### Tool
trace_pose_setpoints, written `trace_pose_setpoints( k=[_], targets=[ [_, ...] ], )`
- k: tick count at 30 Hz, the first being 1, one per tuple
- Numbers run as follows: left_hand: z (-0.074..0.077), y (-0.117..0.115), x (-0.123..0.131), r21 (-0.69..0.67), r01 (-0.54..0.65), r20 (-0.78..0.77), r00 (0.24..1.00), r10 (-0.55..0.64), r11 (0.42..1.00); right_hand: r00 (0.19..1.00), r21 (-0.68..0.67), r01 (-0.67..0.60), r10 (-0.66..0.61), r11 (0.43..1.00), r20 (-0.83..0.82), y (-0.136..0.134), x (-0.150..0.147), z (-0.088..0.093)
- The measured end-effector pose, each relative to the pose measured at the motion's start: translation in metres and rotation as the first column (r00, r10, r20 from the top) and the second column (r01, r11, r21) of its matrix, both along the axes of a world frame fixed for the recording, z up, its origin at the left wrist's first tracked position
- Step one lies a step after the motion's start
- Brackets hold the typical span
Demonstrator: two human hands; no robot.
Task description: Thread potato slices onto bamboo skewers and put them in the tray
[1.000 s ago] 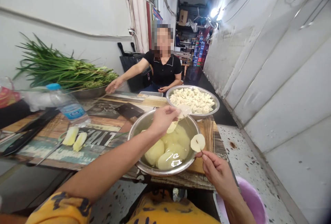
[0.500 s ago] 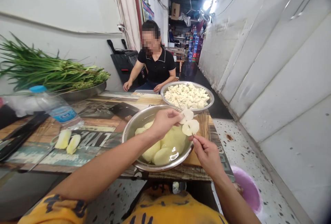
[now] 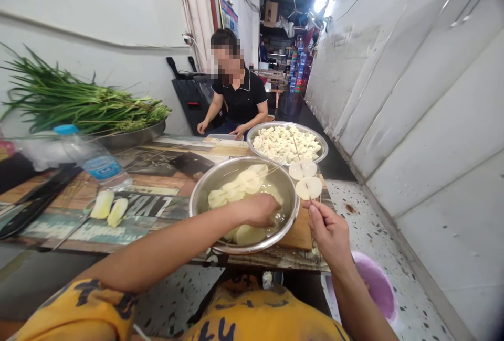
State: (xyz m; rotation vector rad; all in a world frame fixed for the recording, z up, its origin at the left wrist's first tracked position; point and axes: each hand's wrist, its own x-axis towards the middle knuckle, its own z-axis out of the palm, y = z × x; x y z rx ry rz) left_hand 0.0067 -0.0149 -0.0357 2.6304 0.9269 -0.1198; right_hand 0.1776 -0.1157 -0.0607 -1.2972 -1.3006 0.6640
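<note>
Left fingers (image 3: 272, 206) partly hidden inside metal bowl (image 3: 200, 194).

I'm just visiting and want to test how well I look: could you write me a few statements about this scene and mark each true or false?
1. The right hand holds a skewer with two slices on it. True.
2. The left hand lies flat on the table. False: it reaches into the metal bowl.
3. The bottle has a blue cap. True.
4. The green stalks are spread on the floor. False: they are heaped in a basin.
5. The person opposite wears a black top. True.
</note>
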Motion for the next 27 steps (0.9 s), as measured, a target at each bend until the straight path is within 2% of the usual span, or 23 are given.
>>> trace_pose_setpoints(
  k=[3, 6, 8, 9, 11, 13, 15, 19, 21, 23, 27],
  targets=[
    [0.005, -0.003, 0.002, -0.043, 0.062, -0.035, 0.997, -0.064, 0.997, 1.000, 0.002, -0.004, 0.004, 1.000, -0.011, -0.001, -0.001, -0.002],
    [0.009, 0.005, -0.001, -0.196, 0.072, 0.069, 0.996, -0.060, 0.978, 0.999, -0.014, -0.025, 0.024, 1.000, -0.043, -0.002, 0.000, -0.005],
    [0.011, 0.014, -0.004, -0.305, 0.064, 0.202, 0.979, -0.001, 0.950, 0.999, -0.022, -0.018, 0.017, 1.000, -0.046, -0.003, 0.001, -0.006],
    [0.011, 0.019, -0.006, -0.368, 0.033, 0.279, 0.957, 0.076, 0.929, 0.999, -0.025, -0.013, 0.012, 1.000, -0.045, -0.003, 0.001, -0.007],
    [0.012, 0.025, -0.008, -0.497, -0.059, 0.425, 0.853, 0.302, 0.866, 0.999, -0.031, -0.012, 0.010, 0.999, -0.049, -0.004, 0.002, -0.008],
    [0.014, 0.029, -0.008, -0.594, -0.143, 0.511, 0.693, 0.508, 0.792, 0.998, -0.042, -0.032, 0.029, 0.999, -0.062, -0.006, 0.002, -0.008],
    [0.016, 0.030, -0.007, -0.665, -0.192, 0.559, 0.513, 0.652, 0.722, 0.995, -0.062, -0.069, 0.064, 0.996, -0.072, -0.008, 0.002, -0.008],
    [0.025, 0.031, -0.006, -0.767, -0.200, 0.593, 0.142, 0.792, 0.610, 0.988, -0.118, -0.154, 0.151, 0.981, -0.031, -0.017, 0.001, -0.008],
    [0.029, 0.033, -0.007, -0.799, -0.161, 0.587, 0.003, 0.810, 0.580, 0.982, -0.158, -0.184, 0.188, 0.970, 0.010, -0.022, 0.000, -0.007],
    [0.031, 0.035, -0.008, -0.821, -0.106, 0.569, -0.069, 0.819, 0.561, 0.975, -0.202, -0.208, 0.219, 0.957, 0.030, -0.026, -0.001, -0.006],
    [0.030, 0.036, -0.010, -0.811, -0.039, 0.583, -0.126, 0.803, 0.583, 0.969, -0.237, -0.234, 0.245, 0.943, 0.017, -0.029, -0.003, -0.005]
  ],
)
